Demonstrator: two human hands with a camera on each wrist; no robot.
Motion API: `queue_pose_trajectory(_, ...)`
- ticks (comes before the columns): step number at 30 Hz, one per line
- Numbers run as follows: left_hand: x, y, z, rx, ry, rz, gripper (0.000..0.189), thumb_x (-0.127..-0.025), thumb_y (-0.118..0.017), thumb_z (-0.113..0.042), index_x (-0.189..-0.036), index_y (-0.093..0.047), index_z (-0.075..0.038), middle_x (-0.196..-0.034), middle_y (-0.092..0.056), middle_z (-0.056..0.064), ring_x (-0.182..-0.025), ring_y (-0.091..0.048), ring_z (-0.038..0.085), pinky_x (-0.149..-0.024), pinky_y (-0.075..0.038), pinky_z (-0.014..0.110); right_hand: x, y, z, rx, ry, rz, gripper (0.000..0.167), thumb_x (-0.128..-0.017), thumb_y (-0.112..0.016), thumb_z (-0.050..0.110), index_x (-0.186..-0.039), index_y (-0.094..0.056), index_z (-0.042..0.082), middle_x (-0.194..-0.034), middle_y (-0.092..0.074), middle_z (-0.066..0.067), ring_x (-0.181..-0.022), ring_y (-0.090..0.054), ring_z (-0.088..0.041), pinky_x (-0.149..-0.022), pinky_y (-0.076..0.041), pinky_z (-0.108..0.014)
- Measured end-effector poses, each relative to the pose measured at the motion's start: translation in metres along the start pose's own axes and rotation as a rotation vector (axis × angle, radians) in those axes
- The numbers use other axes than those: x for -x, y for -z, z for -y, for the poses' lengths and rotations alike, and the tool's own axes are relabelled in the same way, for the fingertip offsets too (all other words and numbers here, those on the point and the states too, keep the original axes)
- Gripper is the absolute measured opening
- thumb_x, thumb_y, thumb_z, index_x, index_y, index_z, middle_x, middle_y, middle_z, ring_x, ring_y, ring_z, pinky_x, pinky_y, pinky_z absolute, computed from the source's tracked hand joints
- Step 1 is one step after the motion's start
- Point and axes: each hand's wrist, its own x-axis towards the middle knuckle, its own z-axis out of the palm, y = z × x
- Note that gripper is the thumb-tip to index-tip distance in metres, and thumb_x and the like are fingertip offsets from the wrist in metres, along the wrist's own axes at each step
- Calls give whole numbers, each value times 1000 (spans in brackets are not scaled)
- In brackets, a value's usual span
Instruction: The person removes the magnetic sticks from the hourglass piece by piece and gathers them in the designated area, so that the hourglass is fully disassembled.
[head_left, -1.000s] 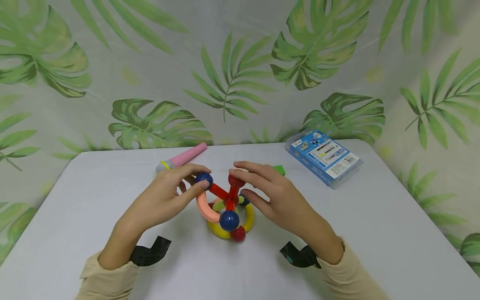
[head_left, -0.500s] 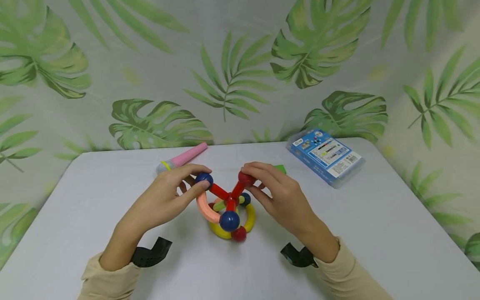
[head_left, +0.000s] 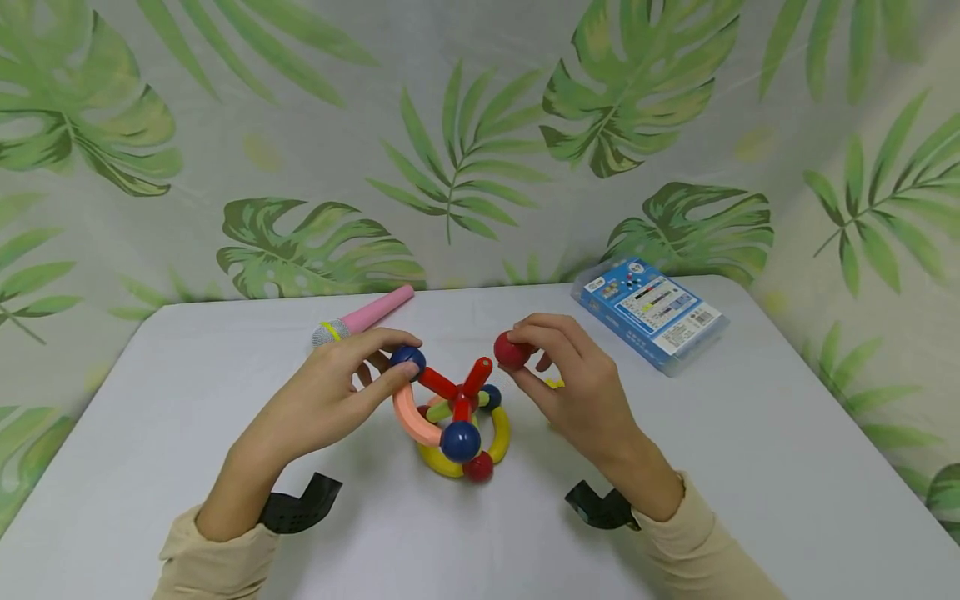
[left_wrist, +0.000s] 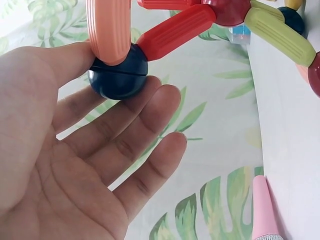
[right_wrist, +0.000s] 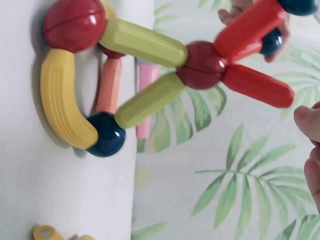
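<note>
A magnetic ball-and-rod model stands mid-table in the head view, with yellow curved rods [head_left: 500, 433] at its base. My left hand [head_left: 330, 400] pinches a blue ball [head_left: 402, 357] at its upper left, between thumb and fingers. From that ball a salmon curved rod [head_left: 411, 419] runs down to another blue ball [head_left: 461, 442]. Right of the model, my right hand [head_left: 577, 387] holds a red ball [head_left: 510, 350] by the fingertips, just apart from the bare tip of a red rod [head_left: 478, 375]. In the right wrist view, a red centre ball [right_wrist: 202, 65] joins light green rods [right_wrist: 145, 42] and red ones.
Behind the left hand lies a pink toy microphone [head_left: 371, 313]. A blue box [head_left: 652, 317] in clear packaging rests at the back right. Partly behind my right hand shows a small yellow piece [head_left: 555, 383]. A leaf-patterned cloth [head_left: 465, 167] hangs beyond the table.
My right hand closed its fingertips on the red ball, drew it and its rod rightward, then pulled the ball off the rod tip. The left hand kept its pinch on the blue ball.
</note>
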Motion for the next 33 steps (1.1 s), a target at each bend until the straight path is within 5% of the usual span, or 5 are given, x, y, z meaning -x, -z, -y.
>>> queue_pose_trajectory(8, 1, -1, 1, 2, -5, -9, 26, -101, -68, -22, -126, -69, -13, -101, -73, -11, -92, -66, 6, -77, -55, 27, 2, 11, -10, -16, -62, -9, 61, -70, -92, -7, -123, -63, 2, -121, -67, -12, -101, -67, -20, -69, -60, -32)
queue_pose_trajectory(19, 0, 0, -1, 8, 7, -1, 25, -102, -67, -23, -126, -69, -13, -101, -73, -10, -92, -66, 6, -77, -56, 27, 3, 19, -18, -37, -122, -7, 59, -72, -91, -6, -123, -63, 3, -120, -68, -11, -101, -66, -21, -78, -50, -14)
queue_pose_trajectory(33, 0, 0, 0, 0, 16, 4, 25, -102, -68, -23, -125, -69, -14, -100, -74, -10, -92, -66, 6, -76, -56, 28, 4, 22, -22, -16, -146, 10, 56, -74, -91, -2, -123, -64, 4, -120, -69, -10, -99, -67, -18, -76, -51, -15)
